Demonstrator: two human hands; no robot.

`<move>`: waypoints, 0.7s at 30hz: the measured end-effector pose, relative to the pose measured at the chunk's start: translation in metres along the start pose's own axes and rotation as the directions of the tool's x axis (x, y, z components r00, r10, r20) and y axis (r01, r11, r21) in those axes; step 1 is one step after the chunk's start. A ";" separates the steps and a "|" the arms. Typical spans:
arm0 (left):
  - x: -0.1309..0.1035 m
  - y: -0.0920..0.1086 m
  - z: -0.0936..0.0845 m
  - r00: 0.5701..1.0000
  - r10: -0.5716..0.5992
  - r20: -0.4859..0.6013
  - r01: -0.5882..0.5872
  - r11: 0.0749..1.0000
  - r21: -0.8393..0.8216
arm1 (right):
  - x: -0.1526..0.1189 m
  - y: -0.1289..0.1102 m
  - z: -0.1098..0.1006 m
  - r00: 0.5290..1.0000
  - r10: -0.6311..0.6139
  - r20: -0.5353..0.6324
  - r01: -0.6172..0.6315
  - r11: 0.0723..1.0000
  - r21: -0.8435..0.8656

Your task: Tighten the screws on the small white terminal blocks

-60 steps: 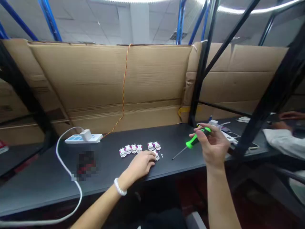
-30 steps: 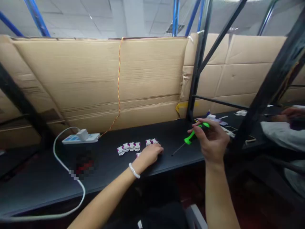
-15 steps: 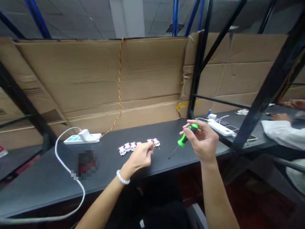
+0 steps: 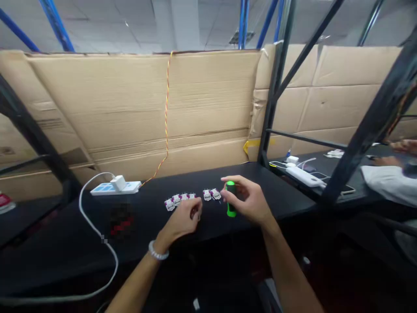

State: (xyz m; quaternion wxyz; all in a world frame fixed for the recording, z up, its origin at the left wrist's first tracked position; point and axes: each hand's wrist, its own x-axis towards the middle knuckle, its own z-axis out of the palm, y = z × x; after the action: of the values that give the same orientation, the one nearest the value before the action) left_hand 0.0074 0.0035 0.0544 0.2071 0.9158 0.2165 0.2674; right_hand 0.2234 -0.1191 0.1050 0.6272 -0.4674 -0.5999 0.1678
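My right hand is closed around a green and black screwdriver, whose handle stands nearly upright; its shaft cannot be made out against the dark table. My left hand, wearing a beaded bracelet, is closed in a pinch at the table's front part. Whatever its fingers hold is hidden. Just behind it lies a row of several small white and purple parts. Two more such parts lie together between my hands, behind them.
A white power strip with a plugged-in charger and white cable lies at left. A blurred dark red item sits nearby. A metal post and cardboard wall bound the table. At far right, another person's sleeve shows.
My right hand has moved left with the screwdriver, turning it from slanted to nearly upright. My left hand has drawn back slightly left, uncovering the two parts on the right.
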 end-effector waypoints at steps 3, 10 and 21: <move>-0.007 -0.003 -0.004 0.999 -0.004 -0.036 0.003 1.000 -0.028 | 0.000 0.002 0.008 0.990 0.083 0.115 -0.078 0.996 -0.044; -0.019 -0.006 -0.010 0.994 -0.027 -0.105 0.018 0.996 -0.086 | -0.001 0.012 0.040 0.915 0.173 0.364 -0.075 0.961 -0.267; -0.028 -0.014 -0.006 0.990 -0.062 -0.123 0.054 0.997 -0.062 | 0.001 0.048 0.073 0.894 0.245 0.376 -0.101 0.926 -0.364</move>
State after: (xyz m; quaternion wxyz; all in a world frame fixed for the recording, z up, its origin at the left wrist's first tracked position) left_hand -0.0215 0.0026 0.0411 0.2276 0.8841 0.2477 0.3243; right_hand 0.1743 -0.0659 0.0566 0.3790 -0.5730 -0.6943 0.2145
